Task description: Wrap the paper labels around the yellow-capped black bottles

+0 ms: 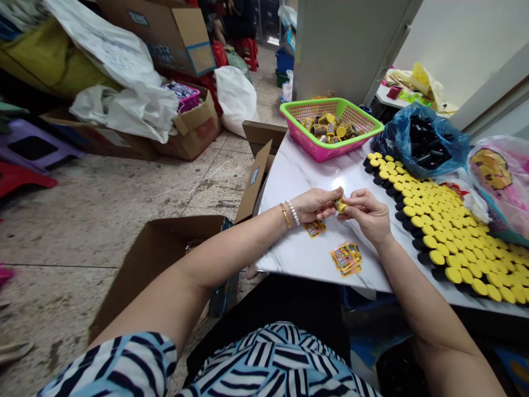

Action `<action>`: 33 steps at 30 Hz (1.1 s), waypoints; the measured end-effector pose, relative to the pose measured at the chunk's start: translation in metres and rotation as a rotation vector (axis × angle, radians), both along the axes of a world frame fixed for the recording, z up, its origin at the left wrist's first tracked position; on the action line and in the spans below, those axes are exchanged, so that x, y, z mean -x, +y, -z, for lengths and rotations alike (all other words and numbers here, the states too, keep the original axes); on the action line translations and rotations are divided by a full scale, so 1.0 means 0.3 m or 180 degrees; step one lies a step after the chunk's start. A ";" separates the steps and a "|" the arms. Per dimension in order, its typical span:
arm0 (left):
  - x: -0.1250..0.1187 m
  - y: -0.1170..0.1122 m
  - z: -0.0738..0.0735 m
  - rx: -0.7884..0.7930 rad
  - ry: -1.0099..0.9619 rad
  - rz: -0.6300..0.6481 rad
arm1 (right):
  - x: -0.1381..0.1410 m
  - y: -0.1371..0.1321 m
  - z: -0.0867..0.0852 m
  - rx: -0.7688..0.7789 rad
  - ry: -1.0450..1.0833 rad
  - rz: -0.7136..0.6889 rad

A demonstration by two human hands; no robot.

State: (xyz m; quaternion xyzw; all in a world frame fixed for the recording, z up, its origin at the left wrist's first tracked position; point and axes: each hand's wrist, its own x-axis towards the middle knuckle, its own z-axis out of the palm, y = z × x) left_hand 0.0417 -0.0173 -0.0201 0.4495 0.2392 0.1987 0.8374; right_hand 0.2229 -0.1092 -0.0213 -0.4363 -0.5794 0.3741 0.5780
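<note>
Both my hands meet above the white marbled table (285, 248), closed on one small yellow-capped container (341, 205). My left hand (314, 206) grips it from the left with thumb and fingers. My right hand (369, 214) pinches its yellow end from the right. Fingers cover much of the container. A few printed yellow cards or labels (314, 228) lie beneath my left hand, and a larger loose stack of printed labels (346, 258) lies nearer the table's front edge. To the right stand many black containers with yellow caps (450, 226) in tight rows.
A pink basket with a green rim (318, 153) holds labelled yellow-capped containers at the back. Behind the rows sit a blue plastic bag (399, 135) of black pieces and a printed plastic bag (504, 187). Open cardboard boxes (144, 248) stand on the floor to the left.
</note>
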 end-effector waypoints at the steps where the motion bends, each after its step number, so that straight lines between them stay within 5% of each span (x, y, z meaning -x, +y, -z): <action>1: 0.002 -0.001 -0.002 -0.0006 -0.0056 0.0029 | 0.002 -0.001 0.000 -0.0022 0.0027 0.0000; 9: 0.008 -0.012 -0.015 -0.0076 0.0189 -0.0135 | 0.026 -0.009 -0.015 -0.0053 -0.0542 0.0128; 21: 0.018 -0.011 -0.027 -0.0052 0.0044 0.0041 | 0.022 -0.009 0.002 -0.0385 -0.0302 0.0193; 27: 0.017 0.002 -0.009 -0.0055 0.0098 -0.0003 | 0.018 0.002 0.000 -0.0285 -0.0999 0.0251; 33: 0.022 -0.008 -0.009 -0.0191 0.0185 -0.0059 | 0.045 0.002 0.022 -0.0402 -0.1608 0.0879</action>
